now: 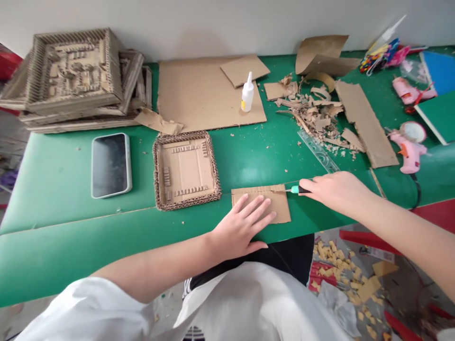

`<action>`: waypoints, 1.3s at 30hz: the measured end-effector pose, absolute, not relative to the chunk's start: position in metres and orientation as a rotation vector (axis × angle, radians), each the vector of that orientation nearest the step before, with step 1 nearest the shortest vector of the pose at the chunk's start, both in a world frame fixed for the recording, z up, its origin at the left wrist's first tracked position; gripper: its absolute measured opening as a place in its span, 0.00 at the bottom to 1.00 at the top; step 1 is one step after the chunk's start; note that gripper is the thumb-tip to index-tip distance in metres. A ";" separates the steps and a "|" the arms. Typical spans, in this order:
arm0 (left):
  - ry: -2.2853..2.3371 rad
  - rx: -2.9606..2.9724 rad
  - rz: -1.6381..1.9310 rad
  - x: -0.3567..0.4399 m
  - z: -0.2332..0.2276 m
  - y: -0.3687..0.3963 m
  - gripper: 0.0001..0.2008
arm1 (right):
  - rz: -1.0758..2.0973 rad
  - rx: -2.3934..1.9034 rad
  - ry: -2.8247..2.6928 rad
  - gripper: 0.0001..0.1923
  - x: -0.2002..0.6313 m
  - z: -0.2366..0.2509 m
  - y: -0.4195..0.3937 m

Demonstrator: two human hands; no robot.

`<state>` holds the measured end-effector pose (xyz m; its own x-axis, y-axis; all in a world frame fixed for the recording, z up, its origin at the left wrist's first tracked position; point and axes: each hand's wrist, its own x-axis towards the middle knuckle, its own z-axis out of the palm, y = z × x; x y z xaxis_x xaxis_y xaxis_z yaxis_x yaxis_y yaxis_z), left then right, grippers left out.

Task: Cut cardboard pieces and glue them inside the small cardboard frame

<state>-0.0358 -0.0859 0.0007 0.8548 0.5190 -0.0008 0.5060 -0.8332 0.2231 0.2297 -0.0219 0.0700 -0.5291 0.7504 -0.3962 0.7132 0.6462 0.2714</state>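
A small rectangular piece of cardboard lies near the front edge of the green table. My left hand rests flat on it, fingers spread. In my right hand is a craft knife with a black and mint-green handle. Its thin blade reaches over the upper right part of the cardboard, near a scored line along the top edge. Left of the cardboard sits a square cardboard tray with corrugated walls and small ridged strips inside.
A phone lies at left, before stacked cardboard trays. Behind stands a white glue bottle on a cardboard sheet. Cardboard scraps, a clear ruler and pink glue guns are at right. Yellowish pieces litter the floor.
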 end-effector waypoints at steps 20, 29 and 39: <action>0.875 3.031 0.195 0.006 0.003 -0.083 0.30 | 0.255 1.184 2.424 0.18 0.225 0.071 -0.031; 0.858 3.010 0.293 0.005 0.001 -0.074 0.17 | 0.228 1.098 2.460 0.12 0.200 0.078 -0.025; 0.876 2.972 0.288 0.005 0.003 -0.073 0.18 | 0.223 1.091 2.414 0.07 0.198 0.073 -0.028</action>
